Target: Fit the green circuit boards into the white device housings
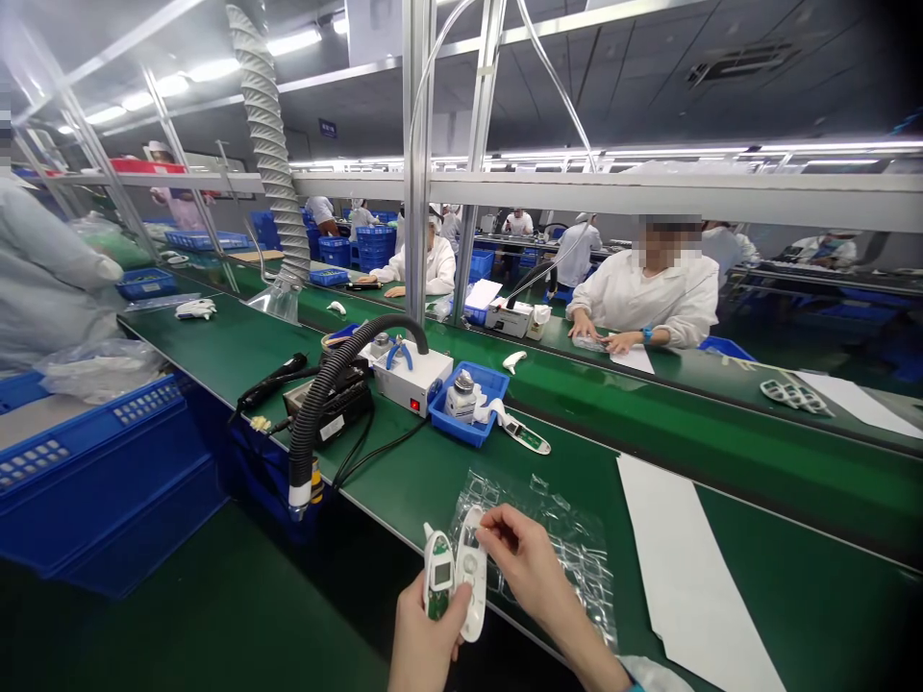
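Note:
My left hand [427,634] is closed around a white thermometer body [439,569] with a small grey screen and bare green circuit board. Its thumb also presses the lower part of a white cover [471,586], held beside the body with the inner side facing me. At the cover's upper end, the thumb and fingers of my right hand [520,548] are pinched together; whether something small is between them is hidden. Beneath my hands lies a clear plastic blister sheet [569,548] with many small pockets, at the edge of the green bench [404,481].
A blue tray [472,432] with a dispenser bottle [461,392] stands ahead, and an opened thermometer [526,434] lies beside it. Left of it are a white box [414,380] and a black hose [310,423]. White sheets [692,567] lie right. A co-worker [645,293] sits opposite.

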The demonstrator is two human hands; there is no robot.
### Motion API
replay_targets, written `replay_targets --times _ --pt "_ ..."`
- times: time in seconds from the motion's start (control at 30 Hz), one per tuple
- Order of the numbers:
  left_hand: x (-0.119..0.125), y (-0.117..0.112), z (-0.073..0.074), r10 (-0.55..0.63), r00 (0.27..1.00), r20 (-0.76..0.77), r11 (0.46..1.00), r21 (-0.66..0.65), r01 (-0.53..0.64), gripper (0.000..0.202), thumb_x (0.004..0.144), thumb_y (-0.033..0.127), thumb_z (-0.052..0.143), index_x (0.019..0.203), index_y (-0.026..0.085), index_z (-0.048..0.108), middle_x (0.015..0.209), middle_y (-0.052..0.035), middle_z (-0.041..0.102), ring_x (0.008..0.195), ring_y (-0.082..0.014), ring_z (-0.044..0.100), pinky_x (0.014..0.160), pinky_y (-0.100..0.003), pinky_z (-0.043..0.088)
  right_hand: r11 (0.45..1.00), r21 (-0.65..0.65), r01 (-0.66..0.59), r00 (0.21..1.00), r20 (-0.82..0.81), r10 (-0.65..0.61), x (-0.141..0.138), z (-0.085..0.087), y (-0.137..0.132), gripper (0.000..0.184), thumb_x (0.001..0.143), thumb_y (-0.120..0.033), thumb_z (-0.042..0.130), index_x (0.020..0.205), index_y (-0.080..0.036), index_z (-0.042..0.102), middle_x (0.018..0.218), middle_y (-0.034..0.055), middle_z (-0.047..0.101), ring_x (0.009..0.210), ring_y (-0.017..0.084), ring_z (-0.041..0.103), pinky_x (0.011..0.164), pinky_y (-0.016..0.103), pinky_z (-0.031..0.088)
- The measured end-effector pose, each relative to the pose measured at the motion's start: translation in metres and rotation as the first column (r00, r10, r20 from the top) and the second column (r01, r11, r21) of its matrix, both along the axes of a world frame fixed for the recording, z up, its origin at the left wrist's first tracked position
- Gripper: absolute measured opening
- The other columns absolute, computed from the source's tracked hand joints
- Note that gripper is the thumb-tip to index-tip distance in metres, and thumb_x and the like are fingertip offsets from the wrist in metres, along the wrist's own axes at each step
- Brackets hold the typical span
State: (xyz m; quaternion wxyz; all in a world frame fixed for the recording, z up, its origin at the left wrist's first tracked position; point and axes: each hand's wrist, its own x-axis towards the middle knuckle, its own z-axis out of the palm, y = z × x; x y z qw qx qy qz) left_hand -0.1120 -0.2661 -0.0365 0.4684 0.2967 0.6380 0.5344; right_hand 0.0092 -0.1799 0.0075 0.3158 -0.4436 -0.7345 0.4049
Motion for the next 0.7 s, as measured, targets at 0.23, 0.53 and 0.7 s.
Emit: replay_targets --times 0.23,0.53,0.7 --pt "-0.006 -0.005 0.002 0.023 1.0 0.003 0.999 0.033 -0.023 0.037 0.065 0.05 0.07 0.066 0.015 0.059 0.043 0.0057 0.044 0.037 -0.0077 0.034 0.036 -0.021 0.029 0.995 -0.099 0.01 0.998 -0.057 -0.016 -0.01 -0.009 -0.008 0.024 0.081 -0.027 0.057 0.07 -0.023 0.036 0.061 -0.0072 0.039 0.054 0.012 0.037 0.051 0.023 0.029" --pt "-0.032 -0.023 -0.01 0.195 0.979 0.064 0.979 0.052 -0.199 0.048 0.062 0.059 0.071 0.071 0.014 0.059 0.043 0.0064 0.045 0.033 -0.0066 0.035 0.032 -0.019 0.027 0.862 -0.474 -0.183 0.88 -0.469 -0.071 -0.07 -0.048 -0.046 0.037 0.078 -0.056 0.061 0.083 -0.022 0.047 0.058 -0.0039 0.052 0.045 0.014 0.05 0.042 0.024 0.038" --pt "-0.085 -0.044 -0.026 0.429 0.856 0.29 0.884 0.058 -0.463 0.057 0.064 0.059 0.072 0.094 0.013 0.058 0.046 0.0069 0.049 0.035 -0.006 0.038 0.033 -0.016 0.025 0.722 -0.591 -0.36 0.846 -0.533 -0.015 -0.141 -0.072 -0.06 0.05 0.07 -0.067 0.063 0.071 -0.018 0.051 0.054 -0.0023 0.054 0.04 0.01 0.048 0.036 0.02 0.035"
